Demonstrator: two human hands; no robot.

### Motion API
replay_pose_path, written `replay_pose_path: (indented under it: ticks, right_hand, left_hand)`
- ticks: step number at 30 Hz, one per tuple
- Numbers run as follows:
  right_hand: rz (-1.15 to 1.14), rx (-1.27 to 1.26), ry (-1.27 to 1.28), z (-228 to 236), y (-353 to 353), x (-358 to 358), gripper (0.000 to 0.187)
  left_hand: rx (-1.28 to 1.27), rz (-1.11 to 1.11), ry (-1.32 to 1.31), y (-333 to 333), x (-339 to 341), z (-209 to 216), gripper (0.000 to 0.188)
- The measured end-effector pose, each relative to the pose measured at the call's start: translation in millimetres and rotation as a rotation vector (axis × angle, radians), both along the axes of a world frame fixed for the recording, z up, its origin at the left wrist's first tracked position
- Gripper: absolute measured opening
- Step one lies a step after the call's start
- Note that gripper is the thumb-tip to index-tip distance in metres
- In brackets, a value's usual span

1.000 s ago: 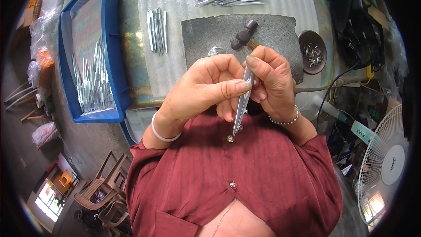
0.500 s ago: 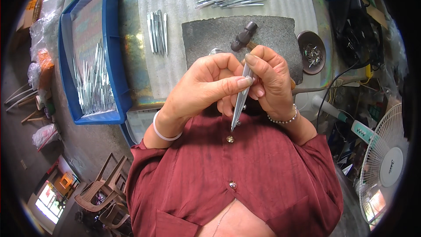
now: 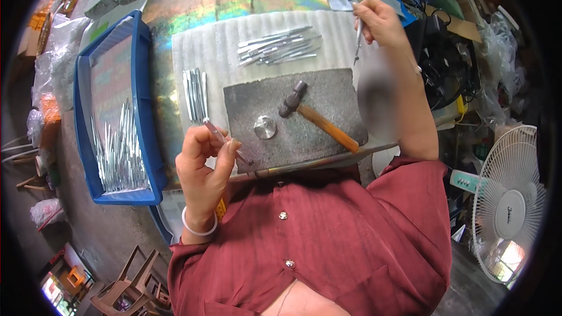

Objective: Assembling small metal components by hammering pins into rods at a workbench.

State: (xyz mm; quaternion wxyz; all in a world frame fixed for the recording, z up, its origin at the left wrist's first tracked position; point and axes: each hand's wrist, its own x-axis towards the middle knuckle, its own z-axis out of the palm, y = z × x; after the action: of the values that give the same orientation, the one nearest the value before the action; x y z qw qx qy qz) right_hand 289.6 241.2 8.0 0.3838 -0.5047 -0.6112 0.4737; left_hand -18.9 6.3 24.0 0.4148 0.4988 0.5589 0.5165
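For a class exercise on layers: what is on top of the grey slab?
A hammer and a round metal piece lie on the slab; the surface directly beneath them is covered.

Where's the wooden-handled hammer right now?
In the head view, the hammer lies near the middle, on the dark grey slab, right of the round metal disc and the left hand.

Slim metallic piece slants in left fingers; silvery tool juts from right fingers.

White fan and brown chair
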Motion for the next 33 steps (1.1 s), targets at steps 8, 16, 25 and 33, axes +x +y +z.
replay_pose_path:
  ticks: [8,16,25,33]
  right_hand:
    - [-0.009,0.301,-0.687,-54.3,22.5,-5.7,0.028]
    - [0.5,0.29,-0.712,27.3,-143.3,-36.5,0.04]
    - [0.392,0.501,-0.956,14.1,-176.2,-56.2,0.047]
    - [0.385,0.34,-0.829,9.3,-173.3,-53.0,0.051]
  left_hand:
    - [0.1,0.038,0.293,-12.4,1.2,-28.8,0.019]
    - [-0.064,-0.118,0.193,-3.3,-7.1,-26.9,0.012]
    - [-0.076,-0.086,-0.071,14.9,18.0,-29.2,0.009]
    - [0.0,-0.158,0.119,14.7,16.3,-31.3,0.007]
